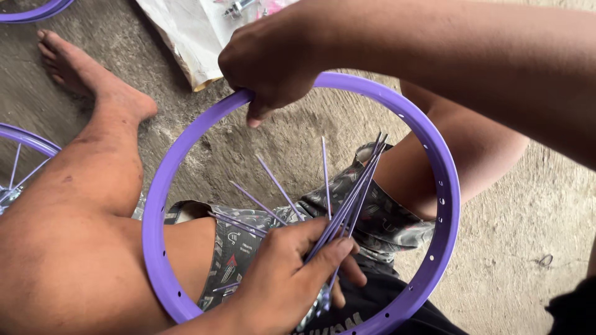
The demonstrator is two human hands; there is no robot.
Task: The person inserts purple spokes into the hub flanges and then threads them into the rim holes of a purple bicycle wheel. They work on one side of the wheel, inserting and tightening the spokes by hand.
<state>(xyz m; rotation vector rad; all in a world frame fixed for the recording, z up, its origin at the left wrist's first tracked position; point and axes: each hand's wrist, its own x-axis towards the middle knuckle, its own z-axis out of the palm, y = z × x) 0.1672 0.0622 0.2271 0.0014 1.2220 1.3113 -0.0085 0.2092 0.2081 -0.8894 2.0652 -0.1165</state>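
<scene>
Several purple spokes (pixel 347 201) pinched in my left grip (pixel 292 273), my right grip (pixel 270 62) clenched on the purple rim (pixel 444 186) at twelve o'clock.

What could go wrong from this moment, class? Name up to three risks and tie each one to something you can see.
1. The left hand pinches a bundle of thin purple spokes that fan apart; some could slip out onto the concrete floor.
2. The right hand grips the purple rim at one spot only, so the rim might tilt or swing.
3. Loose spoke tips point up near the bare right forearm and could poke it.
</scene>
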